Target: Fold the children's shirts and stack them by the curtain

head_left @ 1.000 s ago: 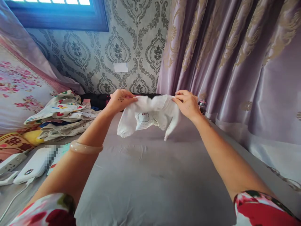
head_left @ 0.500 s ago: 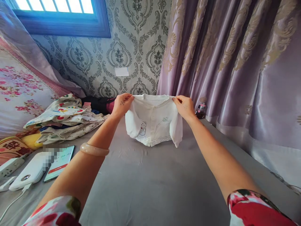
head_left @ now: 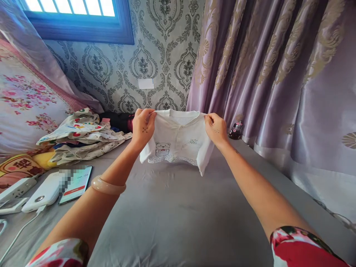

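Note:
A small white baby cardigan [head_left: 180, 137] hangs spread between my hands, its front facing me. A bear drawing is on one side of its front and a small bee-like drawing on the other; its sleeves dangle at both sides. My left hand [head_left: 143, 125] pinches the left shoulder, with thumb and fingers closed on the cloth. At the opposite shoulder, my right hand [head_left: 216, 128] grips the fabric the same way. The lower hem hangs just over the grey sheet [head_left: 172, 207]; I cannot tell whether it touches.
To the left lies a pile of folded clothes [head_left: 80, 137]. Nearer are a phone [head_left: 76, 185], a white power bank [head_left: 46, 193] with a cable, and a power strip [head_left: 18, 189]. A small dark bottle [head_left: 236, 130] stands by the purple curtain [head_left: 267, 92].
The cardigan's lower part has swung, its hem now higher and its front flatter, showing the bear drawing fully. Both hands keep their hold on the shoulders. The view has shifted slightly.

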A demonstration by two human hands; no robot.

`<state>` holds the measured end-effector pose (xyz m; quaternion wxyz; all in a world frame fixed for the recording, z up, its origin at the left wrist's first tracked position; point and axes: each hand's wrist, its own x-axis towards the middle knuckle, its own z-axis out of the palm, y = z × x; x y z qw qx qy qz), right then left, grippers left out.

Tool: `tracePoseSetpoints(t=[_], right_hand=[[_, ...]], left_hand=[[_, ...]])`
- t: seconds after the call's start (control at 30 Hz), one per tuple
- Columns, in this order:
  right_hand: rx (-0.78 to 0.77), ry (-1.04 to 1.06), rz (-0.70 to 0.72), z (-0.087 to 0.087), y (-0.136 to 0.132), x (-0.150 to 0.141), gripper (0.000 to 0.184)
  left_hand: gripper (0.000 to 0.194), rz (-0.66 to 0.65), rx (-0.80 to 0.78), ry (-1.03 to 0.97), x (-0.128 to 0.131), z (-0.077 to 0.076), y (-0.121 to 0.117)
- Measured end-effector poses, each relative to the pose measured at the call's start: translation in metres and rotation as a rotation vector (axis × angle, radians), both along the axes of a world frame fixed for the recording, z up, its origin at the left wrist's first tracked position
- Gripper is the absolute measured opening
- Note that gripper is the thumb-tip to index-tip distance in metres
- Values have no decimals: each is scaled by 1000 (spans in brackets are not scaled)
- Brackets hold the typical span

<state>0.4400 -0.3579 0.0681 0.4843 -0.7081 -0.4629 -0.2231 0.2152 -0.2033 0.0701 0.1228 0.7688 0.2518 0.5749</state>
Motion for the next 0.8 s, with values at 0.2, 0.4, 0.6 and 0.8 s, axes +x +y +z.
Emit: tracePoseSetpoints(t=[0.2, 0.4, 0.6, 0.8], right_hand=[[17, -113, 124, 17, -50, -34, 35], [8, -140, 213, 51, -90, -59, 31], [-219, -104, 216, 28, -61, -36, 31], [-603, -167, 78, -68, -14, -7, 29]], left_hand=[[18, 72, 244, -11, -52, 9, -47], [17, 176, 351, 14, -92, 40, -85], [19, 109, 251, 250, -75, 19, -49], [24, -4, -19, 462, -22, -99, 14]])
